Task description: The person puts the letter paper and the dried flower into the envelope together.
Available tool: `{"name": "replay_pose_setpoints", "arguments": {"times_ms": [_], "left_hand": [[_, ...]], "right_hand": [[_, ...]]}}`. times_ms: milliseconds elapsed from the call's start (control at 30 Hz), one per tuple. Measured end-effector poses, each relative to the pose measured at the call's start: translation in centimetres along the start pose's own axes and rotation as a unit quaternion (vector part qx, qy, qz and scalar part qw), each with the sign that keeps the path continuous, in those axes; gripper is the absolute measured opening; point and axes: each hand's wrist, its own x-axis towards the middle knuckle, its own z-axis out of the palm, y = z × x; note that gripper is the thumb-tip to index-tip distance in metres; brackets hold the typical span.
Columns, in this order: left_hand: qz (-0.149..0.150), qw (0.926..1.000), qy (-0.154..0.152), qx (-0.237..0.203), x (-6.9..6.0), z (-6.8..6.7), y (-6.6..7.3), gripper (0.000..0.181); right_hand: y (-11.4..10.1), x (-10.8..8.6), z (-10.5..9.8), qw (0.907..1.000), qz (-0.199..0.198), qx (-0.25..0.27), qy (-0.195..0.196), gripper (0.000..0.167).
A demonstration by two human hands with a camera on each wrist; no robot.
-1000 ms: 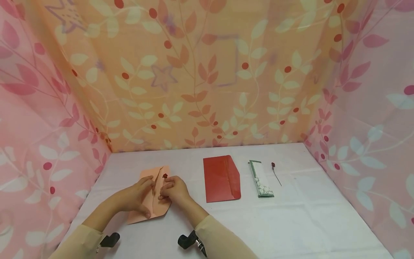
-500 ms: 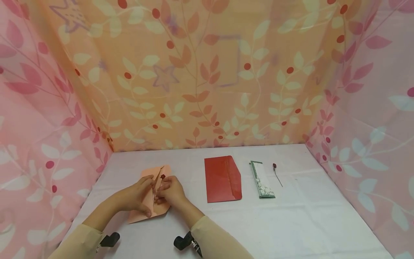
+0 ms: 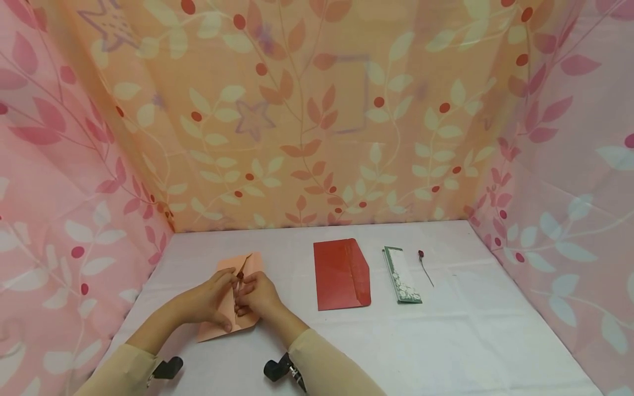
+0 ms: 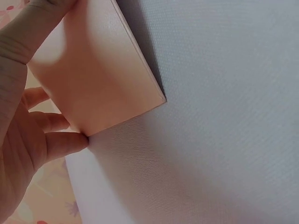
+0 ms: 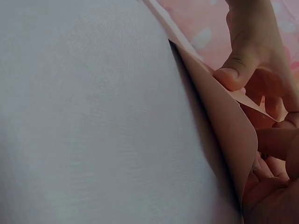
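A peach envelope lies at the left of the white table, its opening spread along the middle. My left hand grips it from the left, thumb on the near part and fingers near the opening; in the left wrist view the hand holds the envelope's edge. With curled fingers my right hand pinches a small dried red flower at the opening, its stem mostly hidden by the fingers. In the right wrist view, the right fingers are beside the raised flap.
A red envelope lies at the middle of the table. Right of it are a green and white floral folded card and another dried red flower with a thin stem. Patterned cloth hangs behind and at both sides.
My right hand has moved left with the flower, whose head has gone from over the right part of the peach envelope to its opening. The left hand keeps its hold.
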Motion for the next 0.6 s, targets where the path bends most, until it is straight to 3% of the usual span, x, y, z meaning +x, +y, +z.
{"name": "replay_pose_setpoints", "arguments": {"times_ms": [233, 600], "left_hand": [[0.009, 0.9999, 0.008, 0.01, -0.01, 0.22, -0.17, 0.102], [0.001, 1.0, 0.002, 0.006, 0.11, 0.13, 0.18, 0.101]], "right_hand": [[-0.38, -0.03, 0.19, 0.999, 0.015, -0.042, 0.001, 0.035], [-0.28, 0.34, 0.53, 0.9961, 0.008, -0.087, 0.011, 0.036]]}}
